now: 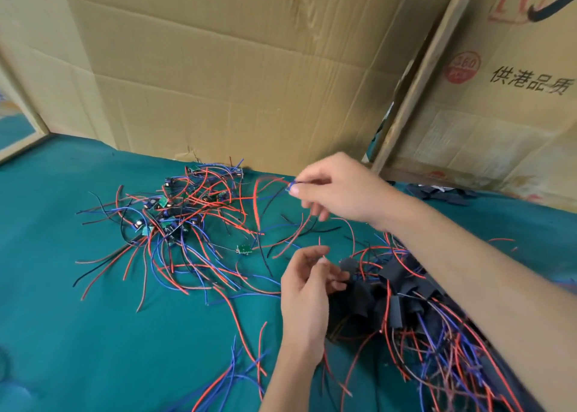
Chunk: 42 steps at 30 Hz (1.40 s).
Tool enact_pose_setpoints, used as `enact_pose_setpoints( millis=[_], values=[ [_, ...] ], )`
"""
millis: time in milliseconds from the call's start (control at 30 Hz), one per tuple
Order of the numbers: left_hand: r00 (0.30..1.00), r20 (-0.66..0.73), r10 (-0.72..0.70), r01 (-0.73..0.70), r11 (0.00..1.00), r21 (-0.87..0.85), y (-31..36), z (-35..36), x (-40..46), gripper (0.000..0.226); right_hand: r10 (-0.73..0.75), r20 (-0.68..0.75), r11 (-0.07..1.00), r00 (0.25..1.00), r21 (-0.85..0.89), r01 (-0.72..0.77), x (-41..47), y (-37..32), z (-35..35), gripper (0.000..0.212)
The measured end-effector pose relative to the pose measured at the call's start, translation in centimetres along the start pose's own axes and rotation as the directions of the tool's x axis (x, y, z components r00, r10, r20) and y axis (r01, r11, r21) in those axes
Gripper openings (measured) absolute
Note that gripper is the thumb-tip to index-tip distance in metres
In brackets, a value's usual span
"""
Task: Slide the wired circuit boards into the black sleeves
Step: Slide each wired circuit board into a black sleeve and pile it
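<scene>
Wired circuit boards (175,205) lie in a tangled heap of red, blue and black leads on the far left of a green-covered tabletop (78,333), while one small green board (244,249) sits apart, just right of the heap. A person's right hand (337,190), raised above the cloth, pinches the end of a blue wire (292,184) between thumb and forefinger, with red and dark leads trailing down from it toward the tabletop. Whether a board hangs on that wire cannot be told. The left hand (309,290), nearer the camera, is held with fingers loosely curled toward the thumb; what, if anything, they grip is too blurred to tell, though thin red wire runs close by the fingertips. Just right of that hand, a dark pile of black sleeves (396,274) with red and blue wires spilling from them covers the near right of the tabletop, lying partly under the right forearm. More loose black sleeves (443,193) rest at the far right edge, beside the cardboard. Flattened cardboard sheets (234,68) stand upright along the far side, and a printed cardboard box (499,115) with red and black characters leans at the far right. Stray wires (237,368) lie scattered across the near cloth.
</scene>
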<state>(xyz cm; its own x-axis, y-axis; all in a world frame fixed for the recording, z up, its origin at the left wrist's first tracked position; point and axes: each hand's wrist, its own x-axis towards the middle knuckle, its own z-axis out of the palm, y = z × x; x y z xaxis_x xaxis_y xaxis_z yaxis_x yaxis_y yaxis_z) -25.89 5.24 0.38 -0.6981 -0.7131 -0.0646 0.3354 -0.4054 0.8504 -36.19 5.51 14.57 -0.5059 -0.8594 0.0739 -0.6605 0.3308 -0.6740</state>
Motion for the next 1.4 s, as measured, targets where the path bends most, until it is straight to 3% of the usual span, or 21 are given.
enact_pose_setpoints(
  millis=[67,100,167,233,367,467,533,600,700,833,1000,1100,1200,1300,1400],
  values=[
    [1.0,-0.017,-0.012,0.011,0.997,-0.082,0.3,0.1,0.0,0.019,0.179,0.166,0.933,0.97,0.284,-0.221,-1.4,1.0,-1.4,0.023],
    [1.0,-0.009,-0.022,0.02,0.992,-0.122,0.5,0.2,0.0,0.023,0.229,0.249,0.897,0.941,0.323,-0.303,-2.3,1.7,-1.8,0.026],
    [0.999,0.045,-0.024,0.031,0.989,-0.144,0.7,0.1,0.0,0.033,0.283,0.342,0.901,0.896,0.226,-0.371,-4.1,3.1,-1.6,0.029],
    [0.995,0.096,-0.007,0.016,0.995,-0.095,0.8,0.2,-0.2,0.035,0.298,0.369,0.944,0.88,0.023,-0.33,-5.7,3.8,-0.7,0.03],
    [0.986,0.167,0.014,-0.005,0.999,-0.049,0.3,0.0,-0.3,0.029,0.217,0.406,0.938,0.888,-0.339,-0.075,-6.8,3.8,0.2,0.031],
    [0.99,0.141,0.009,-0.003,0.999,-0.045,-0.1,-0.1,-0.2,0.024,0.209,0.463,0.906,0.862,-0.423,0.008,-5.9,3.0,-1.7,0.034],
    [0.998,0.065,-0.011,0.016,0.997,-0.075,-0.6,-0.1,0.1,0.02,0.239,0.395,0.936,0.887,-0.338,-0.101,-4.4,3.9,-4.1,0.033],
    [0.999,0.024,-0.035,0.038,0.992,-0.117,-0.7,-0.1,0.3,0.02,0.271,0.193,0.924,0.943,-0.328,-0.198,-1.9,6.7,-6.7,0.027],
    [1.0,-0.01,-0.016,0.015,0.995,-0.102,-0.9,0.1,0.4,0.02,0.333,-0.119,0.762,0.935,-0.55,-0.341,1.8,13.4,-10.1,0.013],
    [0.999,-0.032,-0.002,0.001,0.999,-0.054,-1.3,0.1,0.8,0.021,0.534,-0.136,0.567,0.835,-0.674,-0.473,3.7,21.2,-11.4,0.042],
    [1.0,-0.026,-0.007,0.006,1.0,-0.027,-1.5,0.0,0.8,0.023,0.575,-0.249,0.529,0.779,-0.613,-0.587,3.8,25.5,-10.1,0.055],
    [1.0,-0.024,-0.007,0.006,1.0,-0.02,-1.4,0.1,0.7,0.023,0.534,-0.321,0.569,0.782,-0.548,-0.613,2.9,25.8,-9.9,0.046],
    [0.999,-0.033,-0.017,0.016,0.999,-0.035,-1.2,0.3,0.6,0.022,0.467,-0.406,0.648,0.785,-0.446,-0.617,2.1,23.5,-10.7,0.01],
    [0.998,-0.043,-0.04,0.038,0.998,-0.056,-0.8,0.4,0.4,0.022,0.339,-0.456,0.764,0.823,-0.377,-0.523,1.0,18.1,-11.2,0.023],
    [0.998,-0.044,-0.045,0.043,0.998,-0.046,-0.5,0.5,0.3,0.023,0.109,-0.467,0.904,0.878,-0.32,-0.283,-2.2,10.9,-9.2,0.024]
  ],
)
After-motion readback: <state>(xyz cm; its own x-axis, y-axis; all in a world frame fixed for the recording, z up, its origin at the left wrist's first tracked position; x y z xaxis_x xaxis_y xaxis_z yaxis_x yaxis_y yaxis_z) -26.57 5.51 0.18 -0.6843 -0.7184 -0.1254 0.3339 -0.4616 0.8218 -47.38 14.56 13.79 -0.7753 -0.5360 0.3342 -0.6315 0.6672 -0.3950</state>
